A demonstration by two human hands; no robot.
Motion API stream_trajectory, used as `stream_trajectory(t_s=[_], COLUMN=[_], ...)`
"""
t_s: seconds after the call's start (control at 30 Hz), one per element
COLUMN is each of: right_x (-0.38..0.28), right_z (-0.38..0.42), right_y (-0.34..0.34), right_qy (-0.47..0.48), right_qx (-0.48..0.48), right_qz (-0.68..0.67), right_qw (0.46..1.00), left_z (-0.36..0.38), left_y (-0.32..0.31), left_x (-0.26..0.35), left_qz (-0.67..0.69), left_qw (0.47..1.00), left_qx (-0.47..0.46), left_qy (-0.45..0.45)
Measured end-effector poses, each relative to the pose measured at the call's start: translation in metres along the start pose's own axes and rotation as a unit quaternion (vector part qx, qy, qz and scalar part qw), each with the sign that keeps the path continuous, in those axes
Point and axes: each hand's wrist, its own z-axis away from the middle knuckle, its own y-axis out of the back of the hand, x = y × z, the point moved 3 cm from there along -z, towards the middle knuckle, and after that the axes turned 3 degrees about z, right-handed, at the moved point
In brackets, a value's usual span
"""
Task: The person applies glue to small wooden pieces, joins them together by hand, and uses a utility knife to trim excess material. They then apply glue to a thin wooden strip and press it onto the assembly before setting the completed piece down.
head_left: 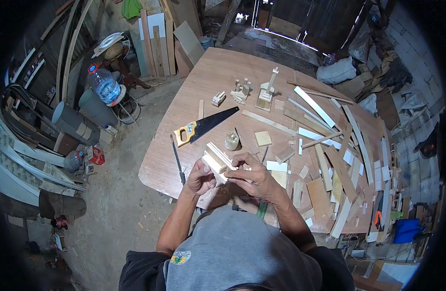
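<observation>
My left hand (200, 177) grips the left side of a small wooden model piece (216, 160), a pale block built up of strips, held tilted over the table's near edge. At its right end my right hand (252, 176) has thumb and fingers closed against the wood; whether a smaller part is pinched there I cannot make out. Just beyond the hands stands a glass jar (232, 140) with a brush-like stick in it. A handsaw (207, 127) with a yellow handle lies farther up to the left. Near my left wrist is a thin dark file-like tool (177, 157).
On the wooden table (184, 109) stand a small wooden tower model (266, 92) and other little wooden models (241, 91). Wood strips and offcuts (324, 160) pile up on the right. A large water bottle (104, 85) rests on a stool to the left.
</observation>
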Motion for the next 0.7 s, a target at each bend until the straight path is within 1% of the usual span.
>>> stream_trajectory(t_s=[0.23, 0.33, 0.4, 0.43, 0.5, 0.7], right_x=[0.0041, 0.0065, 0.0081, 0.0084, 0.0085, 0.0089], right_z=[0.0020, 0.0027, 0.0033, 0.0035, 0.0037, 0.0052], right_y=[-0.0018, -0.0026, -0.0036, -0.0037, -0.0034, -0.0060], right_qy=[0.014, 0.018, 0.019, 0.020, 0.021, 0.020], right_qx=[-0.005, -0.009, -0.006, -0.004, -0.006, -0.010], right_qz=[0.009, 0.010, 0.004, -0.002, 0.004, 0.002], right_qw=[1.000, 1.000, 1.000, 1.000, 1.000, 1.000], left_z=[-0.0017, -0.0015, -0.0016, -0.0016, -0.0017, -0.0001], left_y=[-0.0036, -0.0035, -0.0040, -0.0025, 0.0004, 0.0033], left_x=[-0.0004, -0.0018, -0.0030, -0.0029, -0.0026, -0.0034], left_qz=[-0.006, -0.009, -0.020, -0.020, -0.012, -0.016], left_qw=[1.000, 1.000, 0.999, 0.999, 1.000, 1.000], left_qx=[-0.014, -0.003, 0.031, 0.031, -0.006, 0.008], left_qy=[0.003, 0.001, -0.010, -0.010, 0.004, 0.011])
